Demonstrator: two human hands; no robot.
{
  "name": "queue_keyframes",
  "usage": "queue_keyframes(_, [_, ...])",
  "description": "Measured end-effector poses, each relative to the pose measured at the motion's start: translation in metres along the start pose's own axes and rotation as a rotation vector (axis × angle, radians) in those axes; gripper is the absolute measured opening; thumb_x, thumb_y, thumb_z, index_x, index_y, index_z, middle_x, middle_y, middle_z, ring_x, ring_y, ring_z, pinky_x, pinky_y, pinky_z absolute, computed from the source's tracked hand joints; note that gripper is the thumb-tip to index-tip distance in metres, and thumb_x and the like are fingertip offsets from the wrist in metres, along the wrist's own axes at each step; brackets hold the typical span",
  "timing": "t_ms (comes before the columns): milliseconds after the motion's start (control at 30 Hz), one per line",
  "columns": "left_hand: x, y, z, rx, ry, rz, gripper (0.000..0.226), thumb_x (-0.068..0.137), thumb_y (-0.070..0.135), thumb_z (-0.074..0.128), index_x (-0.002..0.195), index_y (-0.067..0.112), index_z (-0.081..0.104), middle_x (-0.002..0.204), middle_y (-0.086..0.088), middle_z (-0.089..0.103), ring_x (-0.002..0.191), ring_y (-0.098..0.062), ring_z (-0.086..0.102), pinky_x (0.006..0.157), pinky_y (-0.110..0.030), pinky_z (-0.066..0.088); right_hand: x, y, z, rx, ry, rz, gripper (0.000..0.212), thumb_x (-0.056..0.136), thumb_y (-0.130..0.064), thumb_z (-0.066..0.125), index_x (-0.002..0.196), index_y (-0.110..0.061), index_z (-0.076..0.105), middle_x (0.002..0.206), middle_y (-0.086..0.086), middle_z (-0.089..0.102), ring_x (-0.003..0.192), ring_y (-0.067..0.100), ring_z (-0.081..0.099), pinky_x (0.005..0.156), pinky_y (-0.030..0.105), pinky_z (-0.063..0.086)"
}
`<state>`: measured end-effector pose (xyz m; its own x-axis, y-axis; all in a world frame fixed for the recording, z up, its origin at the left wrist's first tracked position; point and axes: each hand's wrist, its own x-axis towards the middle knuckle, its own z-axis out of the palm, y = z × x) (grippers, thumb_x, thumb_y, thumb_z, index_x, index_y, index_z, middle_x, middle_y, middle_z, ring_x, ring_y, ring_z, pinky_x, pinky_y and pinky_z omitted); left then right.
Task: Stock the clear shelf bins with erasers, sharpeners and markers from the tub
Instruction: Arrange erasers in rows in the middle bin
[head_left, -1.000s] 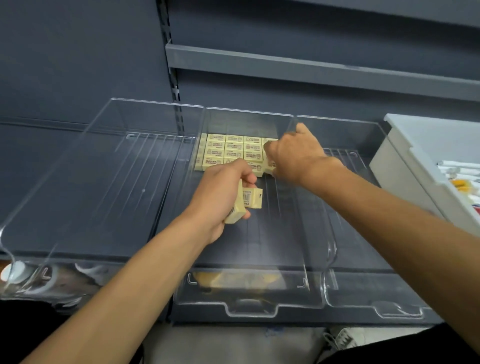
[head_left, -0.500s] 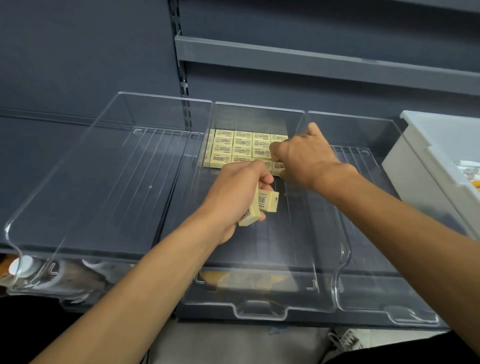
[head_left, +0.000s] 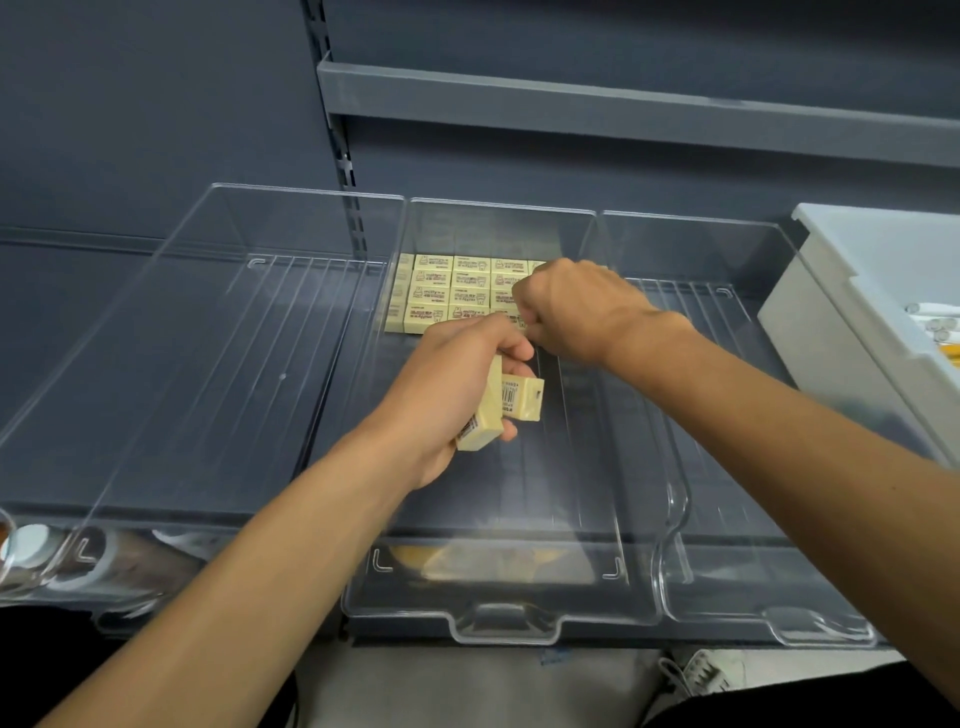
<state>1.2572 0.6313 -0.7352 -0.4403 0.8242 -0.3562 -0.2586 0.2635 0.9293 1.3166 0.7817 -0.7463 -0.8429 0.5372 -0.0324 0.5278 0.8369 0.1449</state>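
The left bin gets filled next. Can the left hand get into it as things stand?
Probably yes: the left bin is open-topped and right beside the left hand, with only a clear wall between. That hand grips erasers, though.

The rowed erasers in the middle bin are showing red print reading "miffy". The held erasers are showing barcodes, digits too blurred.

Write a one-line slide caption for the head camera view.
Left hand grips erasers while the right hand reaches the eraser rows at the back of the middle clear bin.
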Motion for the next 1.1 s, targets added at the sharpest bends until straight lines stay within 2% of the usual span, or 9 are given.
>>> queue_keyframes(67, [-0.001, 0.0, 0.0, 0.004, 0.001, 0.004, 0.018, 0.093, 0.015, 0.055, 0.077, 0.01, 0.063, 0.072, -0.007, 0.062, 0.052, -0.014, 0.057, 0.039, -0.021, 0.042, -0.003, 0.002, -0.003, 0.09, -0.027, -0.039, 0.011, 0.091, -0.014, 0.05, 0.083, -0.022, 0.052, 0.103, 0.009, 0.062, 0.092, 0.032, 0.06, 0.069, 0.033, 0.042])
queue_keyframes(167, [-0.004, 0.002, 0.0, 0.019, -0.001, 0.027, 0.018, 0.092, 0.014, 0.055, 0.076, 0.011, 0.063, 0.067, -0.005, 0.062, 0.049, -0.013, 0.056, 0.039, -0.021, 0.041, -0.019, 0.001, -0.011, 0.191, -0.015, -0.115, 0.008, 0.092, -0.021, 0.053, 0.095, -0.021, 0.061, 0.108, 0.005, 0.063, 0.098, 0.029, 0.059, 0.075, 0.033, 0.043])
queue_keyframes(267, [-0.007, 0.003, -0.003, 0.115, 0.04, 0.124, 0.021, 0.094, 0.012, 0.052, 0.077, 0.011, 0.064, 0.066, -0.003, 0.063, 0.052, -0.014, 0.056, 0.039, -0.023, 0.042, -0.052, 0.001, -0.015, 0.285, 0.179, -0.143, 0.013, 0.091, -0.022, 0.054, 0.096, -0.019, 0.066, 0.097, 0.001, 0.067, 0.094, 0.026, 0.058, 0.086, 0.04, 0.045])
queue_keyframes(367, [-0.011, 0.001, -0.006, 0.269, 0.102, 0.282, 0.021, 0.097, 0.011, 0.049, 0.081, 0.013, 0.064, 0.069, -0.002, 0.064, 0.055, -0.012, 0.058, 0.041, -0.025, 0.045, -0.092, -0.004, -0.015, 0.548, 0.338, -0.071, 0.008, 0.091, -0.025, 0.056, 0.092, -0.024, 0.064, 0.086, -0.012, 0.066, 0.088, 0.016, 0.057, 0.085, 0.038, 0.045])
queue_keyframes(500, [-0.015, -0.008, -0.005, 0.386, 0.138, 0.381, 0.022, 0.095, 0.008, 0.046, 0.087, 0.022, 0.06, 0.068, 0.003, 0.065, 0.051, -0.01, 0.057, 0.045, -0.027, 0.046, -0.119, -0.028, -0.007, 0.778, 0.283, -0.069, 0.015, 0.092, -0.042, 0.051, 0.102, -0.034, 0.058, 0.082, -0.019, 0.065, 0.081, 0.001, 0.062, 0.073, 0.032, 0.052])
queue_keyframes(633, [-0.016, -0.017, -0.002, 0.373, 0.127, 0.366, 0.024, 0.096, 0.007, 0.044, 0.091, 0.022, 0.061, 0.074, 0.002, 0.064, 0.055, -0.01, 0.058, 0.052, -0.028, 0.045, -0.122, -0.036, -0.004, 0.777, 0.238, -0.107, 0.03, 0.088, -0.057, 0.047, 0.108, -0.036, 0.058, 0.084, -0.022, 0.066, 0.079, -0.001, 0.063, 0.069, 0.033, 0.055])
queue_keyframes(833, [-0.021, -0.021, 0.005, 0.163, 0.031, 0.201, 0.027, 0.098, 0.005, 0.041, 0.089, 0.012, 0.065, 0.074, -0.007, 0.061, 0.052, -0.017, 0.054, 0.042, -0.025, 0.042, -0.133, -0.041, -0.003, 0.722, 0.302, -0.073, 0.02, 0.085, -0.044, 0.062, 0.1, -0.036, 0.054, 0.073, -0.02, 0.063, 0.067, 0.002, 0.063, 0.063, 0.034, 0.055])
queue_keyframes(967, [-0.021, -0.02, 0.005, 0.124, 0.063, 0.222, 0.032, 0.097, 0.004, 0.041, 0.088, 0.011, 0.071, 0.087, -0.008, 0.07, 0.058, -0.018, 0.058, 0.041, -0.024, 0.043, -0.131, -0.036, -0.001, 0.826, 0.387, 0.011, 0.019, 0.081, -0.03, 0.066, 0.096, -0.035, 0.056, 0.072, -0.017, 0.061, 0.066, 0.005, 0.063, 0.06, 0.035, 0.054])
queue_keyframes(1100, [-0.026, -0.018, -0.002, 0.065, 0.128, 0.209, 0.036, 0.092, 0.002, 0.038, 0.083, 0.009, 0.072, 0.087, -0.008, 0.074, 0.047, -0.026, 0.06, 0.039, -0.024, 0.04, -0.132, -0.036, -0.003, 0.908, 0.428, 0.023, 0.027, 0.085, -0.028, 0.061, 0.109, -0.039, 0.061, 0.083, -0.018, 0.063, 0.07, 0.007, 0.064, 0.06, 0.023, 0.052])
